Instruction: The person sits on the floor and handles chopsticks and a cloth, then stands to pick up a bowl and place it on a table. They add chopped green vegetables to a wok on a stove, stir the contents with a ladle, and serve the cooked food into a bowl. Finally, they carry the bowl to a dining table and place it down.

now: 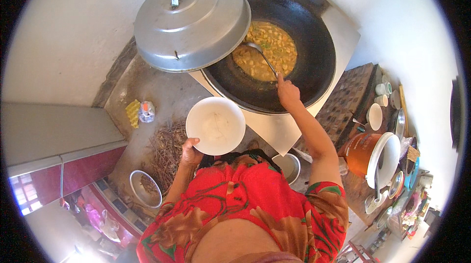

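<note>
The right hand [288, 94], clenching the ladle [260, 56] in the wok [314, 57] at upper centre, is probably scooping best by keeping it level while the left hand [190, 151] is gripping the white bowl [216, 125] close below.

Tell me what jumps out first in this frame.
The big black wok at top centre, full of yellow stew, with the right hand working a ladle in it. A metal lid leans on its left rim. Below, the left hand holds an empty white bowl.

The metal lid [191, 22] hides the wok's [314, 52] left rim, and the small items at right [387, 94] are too tiny to identify.
</note>
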The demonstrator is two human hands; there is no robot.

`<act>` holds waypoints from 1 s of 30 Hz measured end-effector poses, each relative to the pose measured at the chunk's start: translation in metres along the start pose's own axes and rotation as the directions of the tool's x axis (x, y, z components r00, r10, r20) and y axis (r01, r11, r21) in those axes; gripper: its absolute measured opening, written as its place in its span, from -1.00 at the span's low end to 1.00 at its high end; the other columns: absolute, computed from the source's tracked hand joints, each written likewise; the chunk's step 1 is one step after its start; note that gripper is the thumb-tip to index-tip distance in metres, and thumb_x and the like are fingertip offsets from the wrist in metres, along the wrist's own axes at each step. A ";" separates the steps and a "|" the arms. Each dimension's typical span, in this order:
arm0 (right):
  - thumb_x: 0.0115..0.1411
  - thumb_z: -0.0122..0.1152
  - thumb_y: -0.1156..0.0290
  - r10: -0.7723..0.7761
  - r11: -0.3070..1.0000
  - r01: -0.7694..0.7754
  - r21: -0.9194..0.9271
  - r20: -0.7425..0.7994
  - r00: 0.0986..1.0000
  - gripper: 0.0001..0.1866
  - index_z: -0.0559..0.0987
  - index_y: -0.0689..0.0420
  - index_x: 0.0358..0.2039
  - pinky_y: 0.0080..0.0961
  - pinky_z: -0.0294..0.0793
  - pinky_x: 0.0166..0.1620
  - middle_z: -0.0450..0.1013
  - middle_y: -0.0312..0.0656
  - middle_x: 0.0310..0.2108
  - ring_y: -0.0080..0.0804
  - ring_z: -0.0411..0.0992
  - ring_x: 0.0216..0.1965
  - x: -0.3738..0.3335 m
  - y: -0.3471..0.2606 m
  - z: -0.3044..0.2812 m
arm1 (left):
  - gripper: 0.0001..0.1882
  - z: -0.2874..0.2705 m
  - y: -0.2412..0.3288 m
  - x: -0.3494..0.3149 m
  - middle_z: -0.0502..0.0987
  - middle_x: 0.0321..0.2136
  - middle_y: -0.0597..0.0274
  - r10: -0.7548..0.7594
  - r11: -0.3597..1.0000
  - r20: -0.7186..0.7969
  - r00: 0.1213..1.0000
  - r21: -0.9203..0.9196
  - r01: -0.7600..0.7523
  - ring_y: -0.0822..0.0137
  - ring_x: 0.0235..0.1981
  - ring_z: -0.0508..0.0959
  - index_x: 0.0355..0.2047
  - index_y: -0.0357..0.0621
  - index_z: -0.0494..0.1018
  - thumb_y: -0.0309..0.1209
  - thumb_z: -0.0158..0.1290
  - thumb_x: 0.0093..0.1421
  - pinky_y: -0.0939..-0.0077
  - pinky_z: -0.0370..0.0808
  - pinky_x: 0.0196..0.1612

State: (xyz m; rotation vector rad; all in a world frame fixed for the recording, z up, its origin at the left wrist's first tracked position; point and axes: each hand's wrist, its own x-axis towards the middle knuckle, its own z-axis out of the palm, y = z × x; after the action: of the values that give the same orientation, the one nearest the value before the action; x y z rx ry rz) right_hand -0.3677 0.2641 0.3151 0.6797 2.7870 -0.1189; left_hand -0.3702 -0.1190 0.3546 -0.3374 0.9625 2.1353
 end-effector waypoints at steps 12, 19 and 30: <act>0.22 -0.14 0.28 0.157 0.987 -0.152 0.058 -0.089 0.984 -0.56 0.15 0.02 0.11 -0.15 0.46 -0.42 0.42 0.08 -0.44 0.04 0.46 -0.45 -0.031 0.071 -0.036 | -0.23 -0.008 -0.002 -0.006 0.37 -0.04 0.06 0.002 1.000 -0.019 1.000 -0.003 -0.002 0.13 -0.01 0.37 0.05 -0.31 0.18 -0.27 0.08 -0.23 0.27 0.27 0.08; 0.22 -0.22 0.38 0.357 0.901 -0.327 0.285 -0.059 0.932 -0.63 0.20 0.13 0.05 -0.12 0.44 -0.28 0.43 0.15 -0.33 0.06 0.44 -0.28 0.050 0.056 -0.014 | -0.23 -0.004 0.003 -0.032 0.37 -0.05 0.05 0.001 0.999 -0.093 0.996 0.053 0.004 0.12 -0.02 0.38 0.05 -0.30 0.19 -0.27 0.06 -0.24 0.28 0.28 0.07; 0.20 -0.19 0.36 0.039 0.973 -0.058 0.224 0.085 0.996 -0.59 0.17 0.18 0.05 -0.08 0.44 -0.32 0.45 0.15 -0.37 0.08 0.45 -0.34 -0.012 0.016 -0.010 | -0.23 0.010 0.005 -0.033 0.36 -0.05 0.05 0.028 0.999 -0.090 0.996 0.045 -0.024 0.12 -0.02 0.37 0.04 -0.30 0.18 -0.27 0.07 -0.24 0.27 0.27 0.08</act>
State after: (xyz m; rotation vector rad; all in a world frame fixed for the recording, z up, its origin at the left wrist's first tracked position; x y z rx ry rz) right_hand -0.3528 0.2742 0.3274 0.7773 2.7020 -0.4503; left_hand -0.3509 -0.1317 0.3810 -0.4052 1.0691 2.1344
